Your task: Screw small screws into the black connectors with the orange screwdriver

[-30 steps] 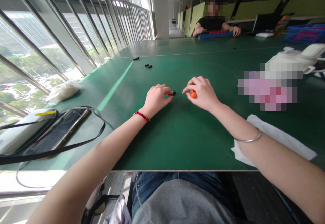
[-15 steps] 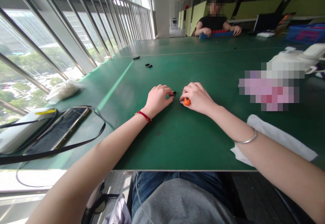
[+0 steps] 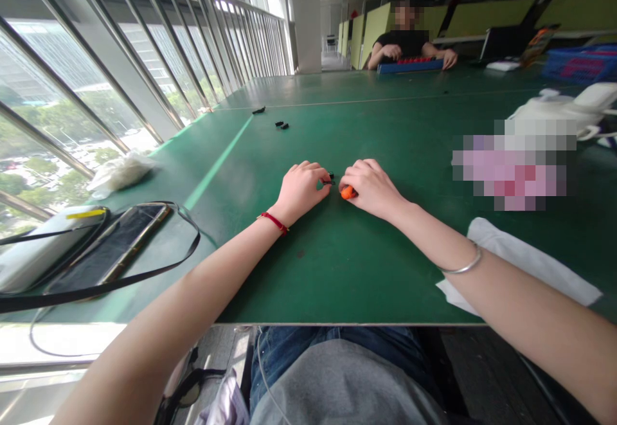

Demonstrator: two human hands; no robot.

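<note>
The left hand (image 3: 301,188) holds a small black piece (image 3: 329,179) in a tight fingertip grip, just beside the right hand (image 3: 371,187). Its curled grip clasps an orange piece (image 3: 348,192) low against the green counter (image 3: 308,283), keeping both pieces steady and close together.

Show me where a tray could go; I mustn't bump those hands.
Bare green mat lies between the forearms, below the left hand and right hand, down to the table's near edge. More lies beyond the hands, short of the small black pieces. It's crowded between the hands, around the black part and orange piece.
</note>
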